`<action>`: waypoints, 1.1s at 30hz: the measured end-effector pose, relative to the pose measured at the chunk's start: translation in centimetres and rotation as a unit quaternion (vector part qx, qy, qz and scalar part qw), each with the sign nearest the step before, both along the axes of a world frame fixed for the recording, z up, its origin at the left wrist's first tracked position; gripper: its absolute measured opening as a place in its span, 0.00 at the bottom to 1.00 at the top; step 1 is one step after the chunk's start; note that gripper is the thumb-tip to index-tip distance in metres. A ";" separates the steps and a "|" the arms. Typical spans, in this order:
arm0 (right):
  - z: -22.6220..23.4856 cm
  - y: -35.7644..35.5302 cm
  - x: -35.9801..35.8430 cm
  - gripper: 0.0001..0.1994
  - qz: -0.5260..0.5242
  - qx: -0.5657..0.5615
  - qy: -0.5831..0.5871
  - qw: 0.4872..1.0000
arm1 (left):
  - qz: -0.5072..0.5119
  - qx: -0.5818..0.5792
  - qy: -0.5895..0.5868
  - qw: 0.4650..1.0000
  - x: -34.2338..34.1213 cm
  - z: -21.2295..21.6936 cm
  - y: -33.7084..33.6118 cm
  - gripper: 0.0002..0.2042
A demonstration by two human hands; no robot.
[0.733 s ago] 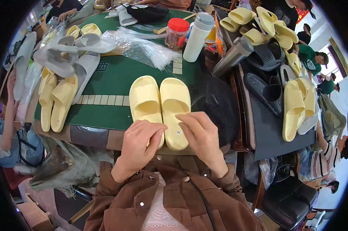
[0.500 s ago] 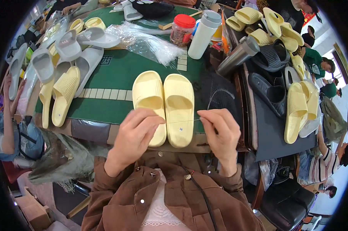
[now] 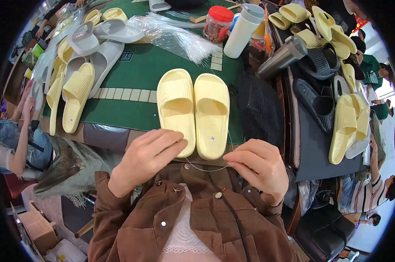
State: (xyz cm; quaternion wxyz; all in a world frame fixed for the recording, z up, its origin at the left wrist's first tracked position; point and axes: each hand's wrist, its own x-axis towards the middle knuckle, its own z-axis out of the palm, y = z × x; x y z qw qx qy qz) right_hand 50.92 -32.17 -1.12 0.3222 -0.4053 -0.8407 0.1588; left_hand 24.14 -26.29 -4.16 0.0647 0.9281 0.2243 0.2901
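Yellow slippers (image 3: 201,120) on tabletop (image 3: 114,120), toes away, heels nearest. Left hand (image 3: 153,153) nearer, over left heel (contact unclear); right hand (image 3: 258,166) just beside right heel. Fingers pinched on thin strand (image 3: 201,169), sagging between.

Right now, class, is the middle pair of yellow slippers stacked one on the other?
No, the left slipper lies beside the right slipper.

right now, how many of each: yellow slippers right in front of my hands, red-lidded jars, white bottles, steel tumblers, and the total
Yellow slippers in front of your hands: 2
Red-lidded jar: 1
White bottle: 1
Steel tumbler: 1
Total: 5
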 end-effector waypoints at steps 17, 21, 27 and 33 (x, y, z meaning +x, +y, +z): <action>-4.5 1.6 0.1 0.06 -0.100 -0.164 -0.159 0.968 | 0.151 -0.034 0.041 0.987 0.6 -5.6 -0.1 0.15; -5.1 2.0 -0.2 0.06 -0.079 -0.141 -0.133 0.978 | 0.154 -0.003 0.040 0.987 0.5 -3.6 -1.1 0.16; -5.3 2.1 -0.3 0.06 -0.077 -0.151 -0.142 0.975 | 0.167 -0.003 0.026 0.986 0.5 -2.7 -2.4 0.15; -6.4 2.8 -0.8 0.06 -0.092 -0.121 -0.116 0.981 | 0.178 -0.033 0.036 0.983 0.9 -6.6 -0.5 0.18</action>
